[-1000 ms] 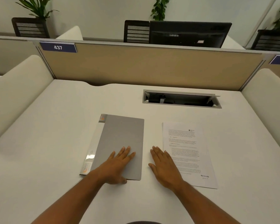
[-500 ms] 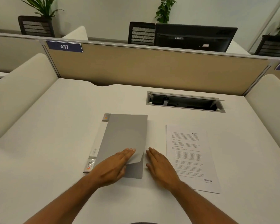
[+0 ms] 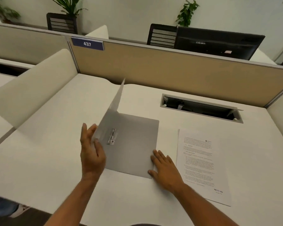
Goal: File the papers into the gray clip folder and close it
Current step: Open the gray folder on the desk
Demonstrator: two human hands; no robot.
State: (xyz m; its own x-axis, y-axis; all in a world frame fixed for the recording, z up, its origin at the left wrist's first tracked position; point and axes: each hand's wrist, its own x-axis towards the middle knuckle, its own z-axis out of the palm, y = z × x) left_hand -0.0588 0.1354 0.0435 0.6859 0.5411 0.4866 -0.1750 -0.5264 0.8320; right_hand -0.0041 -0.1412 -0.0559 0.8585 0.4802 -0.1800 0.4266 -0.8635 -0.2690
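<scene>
The gray clip folder (image 3: 134, 144) lies half open on the white desk. Its front cover (image 3: 114, 103) stands nearly upright, swung toward the left. A metal clip (image 3: 112, 137) shows inside near the spine. My left hand (image 3: 91, 152) holds the lower edge of the raised cover between thumb and fingers. My right hand (image 3: 164, 168) lies flat, fingers spread, pressing the back cover's near right corner. The printed papers (image 3: 201, 165) lie on the desk just right of that hand, apart from the folder.
A cable hatch (image 3: 201, 107) is sunk into the desk (image 3: 39, 160) behind the papers. A tan partition (image 3: 170, 70) with a "437" label closes the far edge. Padded white dividers (image 3: 31, 88) flank both sides. A monitor stands beyond the partition.
My left hand has lifted the front cover from nearly flat to upright, exposing the clip. My right hand moved onto the back cover's corner. The camera view shifted right and closer.
</scene>
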